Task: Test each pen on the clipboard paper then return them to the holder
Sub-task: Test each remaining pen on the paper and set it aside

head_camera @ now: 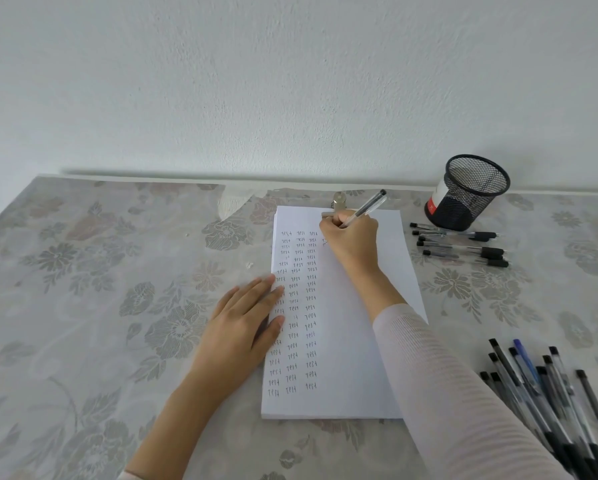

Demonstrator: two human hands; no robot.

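Floral-clothed bench [100, 271] under a white wall carries the clipboard paper [353, 341]. On it the pen [363, 209] is pinched in the grip of the right hand [351, 242], tip down beside the written columns. Its long axis slants up and right toward the mesh holder [470, 192], which stands well apart on that side, nearer this hand. The left hand [242, 323] presses flat, fingers straight, on the paper's left edge.

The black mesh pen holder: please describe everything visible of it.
The pen holder is a round black cup of wire mesh, metal by its look. It stands mouth up at the far right of the table, near the wall. No pen is in it. A white and red thing shows at its left side. Some pens lie just before it; contact is unclear.
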